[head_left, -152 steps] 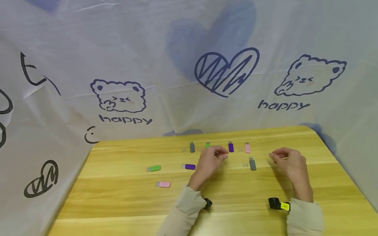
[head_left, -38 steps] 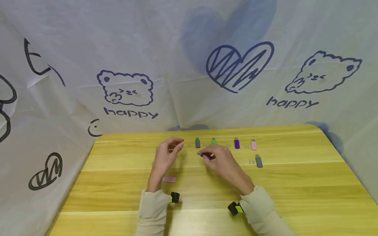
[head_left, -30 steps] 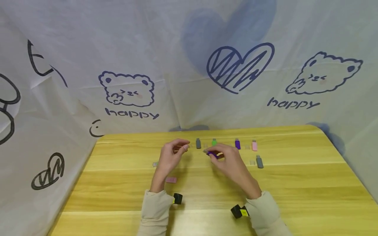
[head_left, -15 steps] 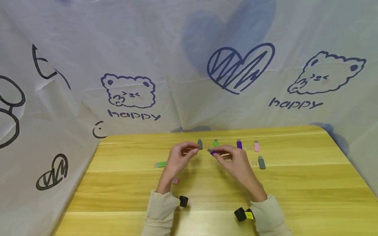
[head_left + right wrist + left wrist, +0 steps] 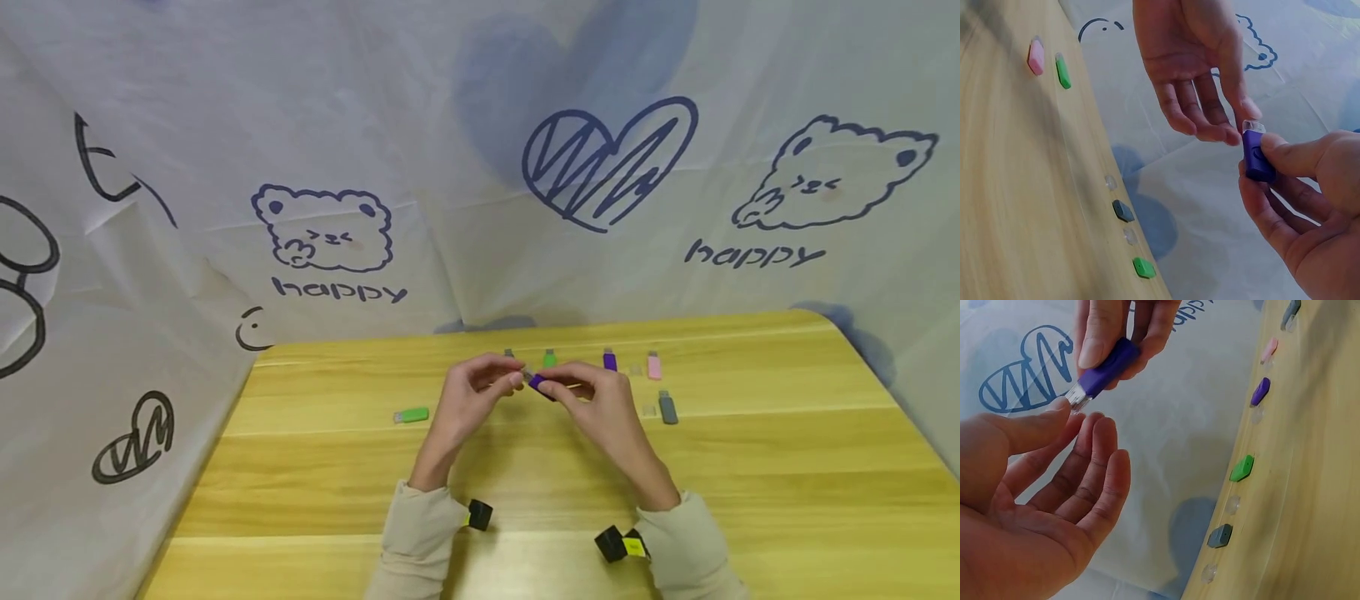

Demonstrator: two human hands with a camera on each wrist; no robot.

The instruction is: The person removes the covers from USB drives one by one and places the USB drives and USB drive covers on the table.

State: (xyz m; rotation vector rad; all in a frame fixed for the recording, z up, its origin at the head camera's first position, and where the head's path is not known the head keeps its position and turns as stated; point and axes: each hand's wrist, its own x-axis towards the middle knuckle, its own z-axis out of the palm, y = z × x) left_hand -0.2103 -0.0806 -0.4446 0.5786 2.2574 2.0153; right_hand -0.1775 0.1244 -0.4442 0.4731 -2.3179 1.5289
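My right hand (image 5: 600, 402) pinches a purple USB flash drive (image 5: 541, 387) between thumb and fingers, raised above the table. On its plug end sits a clear cap (image 5: 1252, 126). My left hand (image 5: 468, 400) pinches that capped end between thumb and index finger, its other fingers loosely bent, as the left wrist view shows. Behind the hands is a row of drives: grey (image 5: 1220, 535), green (image 5: 550, 358), purple (image 5: 610, 360) and pink (image 5: 655, 365). A second grey drive (image 5: 667, 407) lies nearer on the right.
Clear caps lie beside the row, one (image 5: 636, 369) left of the pink drive and another (image 5: 648, 410) by the nearer grey one. Left on the wooden table (image 5: 300, 475) is a green drive (image 5: 412, 415). Another pink drive (image 5: 1036, 57) shows in the right wrist view. A printed cloth (image 5: 450, 167) hangs behind.
The purple drive lay on the table at first and is now in my right hand. My left hand has moved right to its capped end. The left arm now hides the nearer pink drive in the head view.
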